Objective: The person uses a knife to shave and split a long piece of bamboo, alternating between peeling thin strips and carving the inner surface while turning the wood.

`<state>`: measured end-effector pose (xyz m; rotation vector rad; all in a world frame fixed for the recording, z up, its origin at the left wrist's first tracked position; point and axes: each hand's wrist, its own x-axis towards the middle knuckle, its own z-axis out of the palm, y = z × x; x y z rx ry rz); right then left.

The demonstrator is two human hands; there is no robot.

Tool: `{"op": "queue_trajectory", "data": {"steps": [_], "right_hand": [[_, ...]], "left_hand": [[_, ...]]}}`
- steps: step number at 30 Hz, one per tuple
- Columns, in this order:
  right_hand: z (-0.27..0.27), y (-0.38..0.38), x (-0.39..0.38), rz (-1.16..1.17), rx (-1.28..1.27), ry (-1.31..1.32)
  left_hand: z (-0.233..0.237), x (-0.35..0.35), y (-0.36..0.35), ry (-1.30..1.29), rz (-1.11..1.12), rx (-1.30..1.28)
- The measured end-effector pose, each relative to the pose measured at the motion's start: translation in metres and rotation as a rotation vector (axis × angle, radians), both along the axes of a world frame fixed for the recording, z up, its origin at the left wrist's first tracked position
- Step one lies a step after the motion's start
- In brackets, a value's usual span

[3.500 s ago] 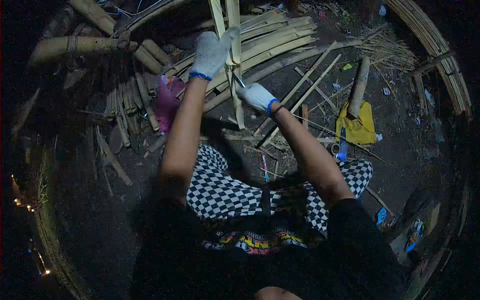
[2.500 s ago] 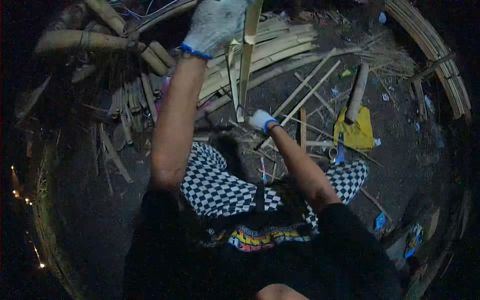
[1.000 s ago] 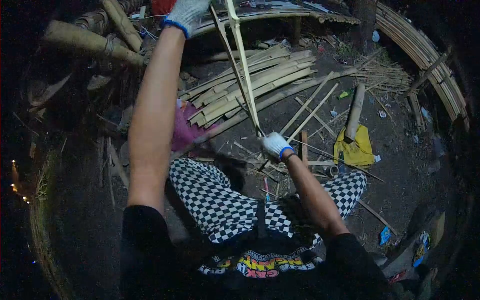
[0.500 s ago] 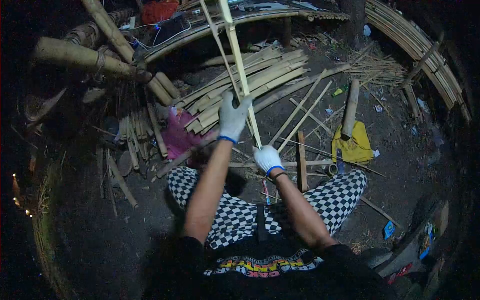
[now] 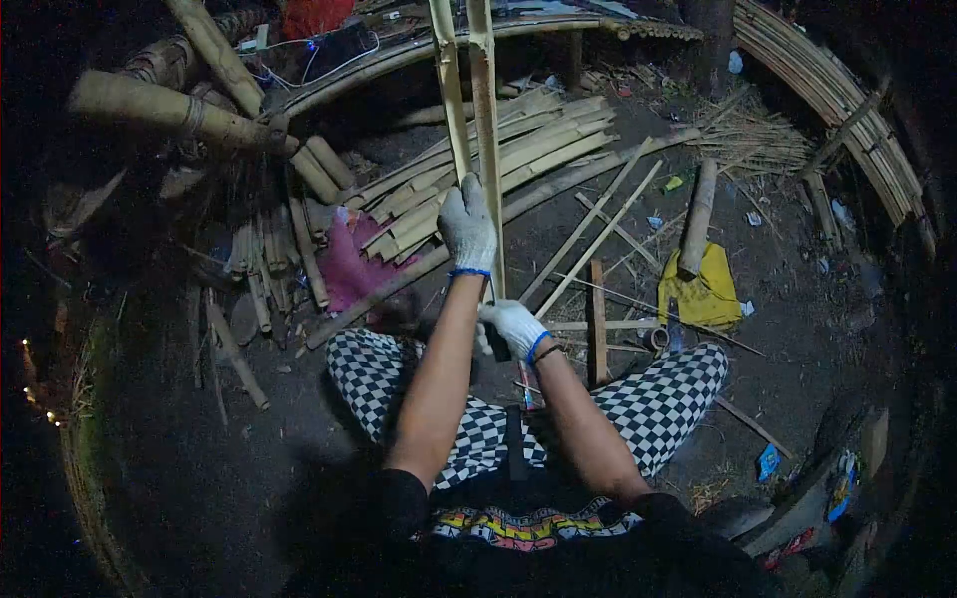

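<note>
I sit on the dirt ground in checkered trousers, both hands in white knit gloves. My left hand [image 5: 468, 227] grips a long upright bamboo strip [image 5: 485, 110] that is split into two halves rising past the top of the frame. My right hand [image 5: 511, 328] sits just below it, closed around a dark handle at the base of the strip; the blade is hidden. The two hands are close together, above my knees.
A pile of split bamboo slats [image 5: 518, 149] lies ahead. Thick bamboo poles [image 5: 169, 105] and short cut pieces [image 5: 269, 259] lie left. A pink cloth [image 5: 344, 269], a yellow cloth [image 5: 706, 294] with a bamboo stick [image 5: 698, 217], and curved bamboo bundles [image 5: 847, 100] surround me.
My left hand came down from high overhead to grip the strip low, just above my right hand. The right hand drew back toward my lap. The strip's two halves now stand closer together.
</note>
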<state>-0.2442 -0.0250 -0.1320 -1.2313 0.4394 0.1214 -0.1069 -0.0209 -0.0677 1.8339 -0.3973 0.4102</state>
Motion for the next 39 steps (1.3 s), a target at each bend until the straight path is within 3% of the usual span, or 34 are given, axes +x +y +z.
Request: {"op": "queue_trajectory", "data": {"steps": [3, 4, 6, 7, 8, 11, 12, 14, 16, 19, 20, 22, 25, 26, 28, 30, 31, 35, 38, 39], "right_hand": [[0.006, -0.004, 0.013, 0.018, 0.366, -0.007], [0.006, -0.006, 0.019, 0.016, 0.365, -0.013], [0.008, -0.005, 0.032, -0.067, 0.070, 0.054], [-0.008, -0.002, 0.045, -0.075, -0.227, 0.054], [-0.023, -0.004, 0.052, -0.074, -0.227, 0.052], [-0.010, -0.007, 0.055, 0.096, -0.878, -0.091], [-0.013, -0.009, 0.056, 0.095, -0.879, -0.091], [-0.020, -0.015, 0.057, 0.156, -1.135, -0.129], [-0.024, -0.025, 0.058, 0.126, -1.174, 0.036], [-0.020, -0.046, 0.053, 0.358, -1.501, -0.091], [-0.013, -0.049, 0.044, 0.172, -1.282, 0.051], [-0.013, -0.058, 0.048, 0.160, -1.229, 0.186], [-0.009, -0.072, 0.046, 0.245, -1.359, 0.166], [0.005, -0.076, 0.040, 0.381, -1.546, 0.144], [0.010, -0.093, 0.032, 0.346, -1.481, 0.128], [0.009, -0.095, 0.026, 0.223, -1.422, 0.194], [0.024, -0.088, 0.020, 0.248, -1.411, 0.227], [0.002, -0.089, 0.029, 0.219, -1.370, 0.251], [-0.004, -0.094, 0.034, 0.382, -1.492, 0.207], [0.008, -0.091, 0.029, 0.298, -1.411, 0.245]], "left_hand": [[0.014, 0.005, -0.003, -0.018, 0.000, 0.005], [0.020, 0.007, -0.004, -0.024, -0.002, 0.005], [0.033, 0.009, -0.006, -0.054, 0.051, 0.094], [0.036, 0.009, -0.005, -0.035, 0.037, 0.129], [0.040, 0.009, -0.004, -0.037, 0.039, 0.128], [0.047, 0.017, -0.005, -0.002, -0.022, 0.120], [0.045, 0.021, -0.004, -0.028, -0.020, 0.075], [0.041, 0.029, -0.002, -0.051, -0.024, 0.037], [0.036, 0.032, 0.002, -0.059, -0.022, 0.053], [0.015, 0.039, -0.005, -0.035, -0.083, 0.039], [0.005, 0.040, -0.009, 0.026, -0.136, -0.010], [0.013, 0.030, -0.015, 0.098, -0.247, -0.068], [0.023, 0.028, -0.025, 0.111, -0.284, 0.073], [0.035, 0.018, -0.024, 0.197, -0.339, 0.002], [0.044, 0.010, -0.027, 0.293, -0.398, -0.058], [0.044, 0.009, -0.032, 0.416, -0.495, -0.309], [0.043, 0.008, -0.033, 0.431, -0.494, -0.306], [0.029, 0.018, -0.039, 0.202, -0.486, 0.009], [0.025, 0.021, -0.043, 0.274, -0.472, 0.033], [0.031, 0.016, -0.041, 0.288, -0.494, 0.019]]}}
